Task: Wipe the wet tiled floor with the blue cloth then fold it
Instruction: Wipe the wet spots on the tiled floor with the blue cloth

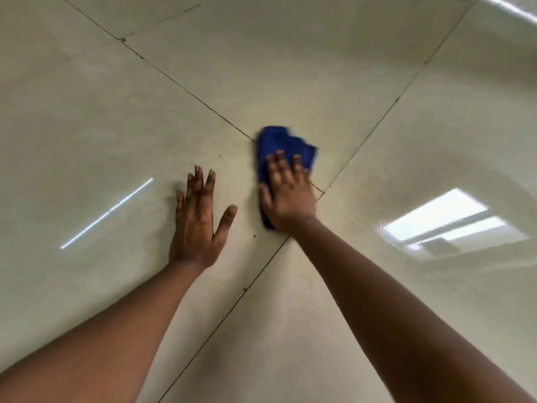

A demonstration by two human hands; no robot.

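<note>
Tiled floor fills the whole frame: large pale beige glossy tiles, dark grout lines running diagonally and crossing just right of centre. Reflection of a rectangular ceiling light at right of frame; a thin bright streak of reflection at left. A few small dark specks on the tile near centre. Wetness hard to judge against the gloss.

Two bare forearms enter from the bottom corners and reach toward centre.

Left hand, centre-left: flat on bare tile, palm down, fingers extended and close together, thumb splayed out to the right. Holds nothing.

Right hand, just right of centre: palm down, fingers spread slightly, pressing flat on the blue cloth. Not gripping it, only bearing down. Slight motion blur here.

Blue cloth: bunched, lies on the floor near the grout crossing, sticks out beyond the fingertips toward upper frame and along the thumb side. Hands near each other, not touching.
</note>
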